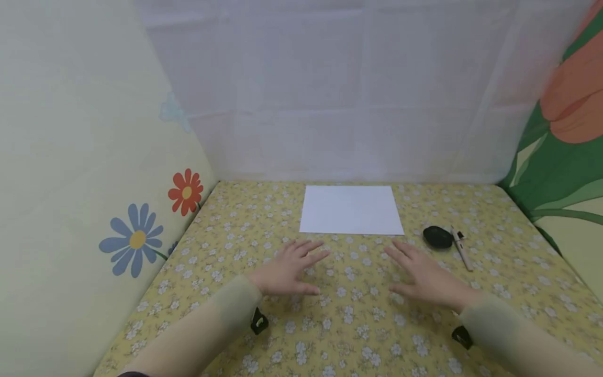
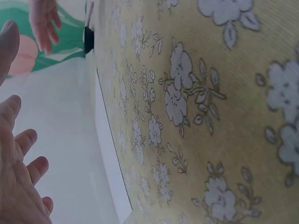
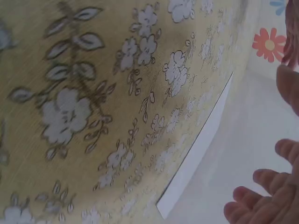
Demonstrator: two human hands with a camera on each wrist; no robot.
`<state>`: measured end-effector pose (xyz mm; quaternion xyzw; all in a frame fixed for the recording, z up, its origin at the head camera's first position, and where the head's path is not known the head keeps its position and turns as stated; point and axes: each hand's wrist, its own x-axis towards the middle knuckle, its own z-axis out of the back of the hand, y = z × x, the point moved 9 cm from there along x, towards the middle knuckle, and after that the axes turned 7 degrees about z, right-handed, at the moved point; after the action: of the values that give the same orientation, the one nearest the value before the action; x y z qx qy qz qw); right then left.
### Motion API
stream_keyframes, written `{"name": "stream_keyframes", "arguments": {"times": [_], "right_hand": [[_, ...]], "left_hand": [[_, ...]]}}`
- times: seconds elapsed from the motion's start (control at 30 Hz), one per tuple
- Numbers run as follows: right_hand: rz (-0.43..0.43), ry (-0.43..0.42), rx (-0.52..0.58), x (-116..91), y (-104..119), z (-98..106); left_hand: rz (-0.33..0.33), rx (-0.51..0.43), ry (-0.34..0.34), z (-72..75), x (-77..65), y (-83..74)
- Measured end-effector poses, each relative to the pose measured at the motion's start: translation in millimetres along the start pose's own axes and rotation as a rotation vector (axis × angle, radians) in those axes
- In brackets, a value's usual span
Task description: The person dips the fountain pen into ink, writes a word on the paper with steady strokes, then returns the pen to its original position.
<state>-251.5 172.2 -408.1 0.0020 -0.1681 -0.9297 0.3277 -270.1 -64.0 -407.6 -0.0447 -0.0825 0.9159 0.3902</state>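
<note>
Both hands are held over the flowered tablecloth, apart from each other and holding nothing. My left hand has its fingers spread and loosely straight, pointing inward. Opposite it, my right hand is spread much the same way, with the thumb apart from the fingers. Beyond them lies a flat white rectangle, a sheet or thin board, which neither hand touches. Near the right hand, a little farther back, are a dark oval thing like an avocado and a slim pale-handled tool with a black part, its kind unclear.
A yellow tablecloth with white flowers covers the table. Behind it hangs a pale cloth. A flower-printed wall borders the left side, and a panel with large leaves borders the right.
</note>
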Motion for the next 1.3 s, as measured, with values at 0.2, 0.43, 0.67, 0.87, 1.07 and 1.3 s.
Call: {"name": "stream_keyframes", "arguments": {"times": [0.2, 0.43, 0.67, 0.87, 1.07, 1.3], "right_hand": [[-0.23, -0.031, 0.232, 12.2, -31.3, -3.2], [-0.395, -0.042, 0.377, 22.0, -62.5, -8.0], [-0.469, -0.064, 0.487, 35.3, -80.3, -12.1], [-0.546, -0.071, 0.532, 44.2, -94.1, -17.7], [-0.6, -0.08, 0.585, 52.0, -104.9, -20.8], [-0.634, -0.121, 0.629, 58.4, -118.3, -24.9]], "left_hand": [[0.218, -0.277, -0.014, 1.0, 11.1, 27.7], [0.445, -0.507, -0.048, -2.0, 25.3, 59.7], [0.622, -0.744, -0.039, -16.7, 37.7, 85.2], [0.729, -0.855, -0.069, -24.9, 46.6, 99.7], [0.85, -1.015, -0.122, -32.9, 53.3, 115.4], [0.952, -1.111, -0.172, -42.5, 62.3, 135.3]]}}
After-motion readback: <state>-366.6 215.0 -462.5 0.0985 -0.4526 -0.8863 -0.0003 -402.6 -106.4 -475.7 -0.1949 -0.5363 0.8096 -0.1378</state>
